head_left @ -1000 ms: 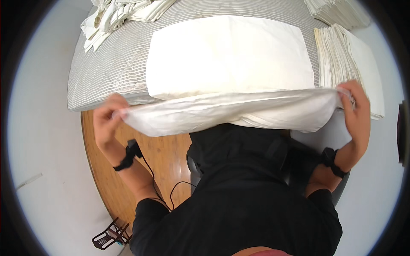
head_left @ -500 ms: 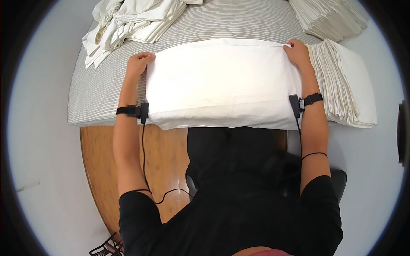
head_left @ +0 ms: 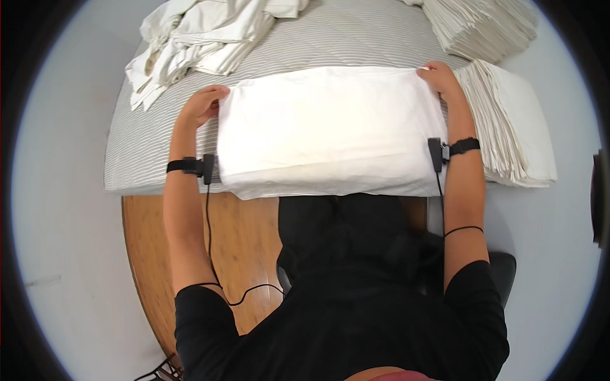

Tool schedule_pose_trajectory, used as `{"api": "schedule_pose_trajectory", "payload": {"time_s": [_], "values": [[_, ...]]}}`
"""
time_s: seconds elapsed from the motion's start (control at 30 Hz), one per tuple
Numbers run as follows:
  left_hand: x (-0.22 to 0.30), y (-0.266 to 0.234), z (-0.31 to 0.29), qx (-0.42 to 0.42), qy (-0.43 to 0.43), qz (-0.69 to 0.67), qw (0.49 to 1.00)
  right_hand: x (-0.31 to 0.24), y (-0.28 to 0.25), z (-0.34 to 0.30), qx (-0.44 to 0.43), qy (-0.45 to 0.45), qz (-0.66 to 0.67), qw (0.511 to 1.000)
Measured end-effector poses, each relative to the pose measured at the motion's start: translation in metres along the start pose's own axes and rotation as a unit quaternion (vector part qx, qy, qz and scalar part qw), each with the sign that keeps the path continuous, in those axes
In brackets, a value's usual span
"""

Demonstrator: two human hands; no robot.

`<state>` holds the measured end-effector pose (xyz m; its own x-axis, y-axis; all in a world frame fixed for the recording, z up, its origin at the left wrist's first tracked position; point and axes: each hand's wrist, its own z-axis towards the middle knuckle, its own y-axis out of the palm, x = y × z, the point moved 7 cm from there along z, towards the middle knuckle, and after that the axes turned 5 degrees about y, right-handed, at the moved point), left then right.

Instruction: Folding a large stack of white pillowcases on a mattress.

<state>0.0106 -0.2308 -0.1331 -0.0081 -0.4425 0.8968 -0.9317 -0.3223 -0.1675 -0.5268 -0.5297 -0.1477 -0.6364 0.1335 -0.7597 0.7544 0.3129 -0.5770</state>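
Note:
A white cloth (head_left: 330, 127), spread in a wide rectangle, lies across the near edge of the striped mattress (head_left: 352, 38). Its near border sags slightly over that edge. At the cloth's far left corner, my left hand (head_left: 204, 105) is closed, with thumb and fingertips pinching the fabric. My right hand (head_left: 440, 80) grips the far right corner, its fingers bent over the edge. The undersides of both grips are hidden.
Beside my right forearm stands a stack of folded white cloths (head_left: 502, 127), with another stack (head_left: 480, 28) behind it. A loose heap of white cloths (head_left: 206, 35) lies at the far left. A black cable (head_left: 208, 235) hangs from my left wrist strap.
The cloth's far edge has come slightly toward me. My left hand has shifted a little left and nearer, and its fingers show more. My right hand stays at its corner.

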Motion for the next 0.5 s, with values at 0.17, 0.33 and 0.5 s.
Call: {"api": "schedule_pose_trajectory", "payload": {"time_s": [0.17,0.33,0.5], "values": [[0.016,0.001,-0.005,0.05,0.079,-0.085,0.992,0.002,-0.017,0.005,0.042,-0.064,0.017,0.997],[0.006,0.023,-0.023,0.035,0.002,-0.099,0.994,0.006,-0.019,-0.01,0.039,-0.064,0.023,0.997],[0.003,0.022,0.002,0.055,0.039,-0.044,0.997,0.008,-0.015,0.001,0.025,-0.103,0.085,0.991]]}}
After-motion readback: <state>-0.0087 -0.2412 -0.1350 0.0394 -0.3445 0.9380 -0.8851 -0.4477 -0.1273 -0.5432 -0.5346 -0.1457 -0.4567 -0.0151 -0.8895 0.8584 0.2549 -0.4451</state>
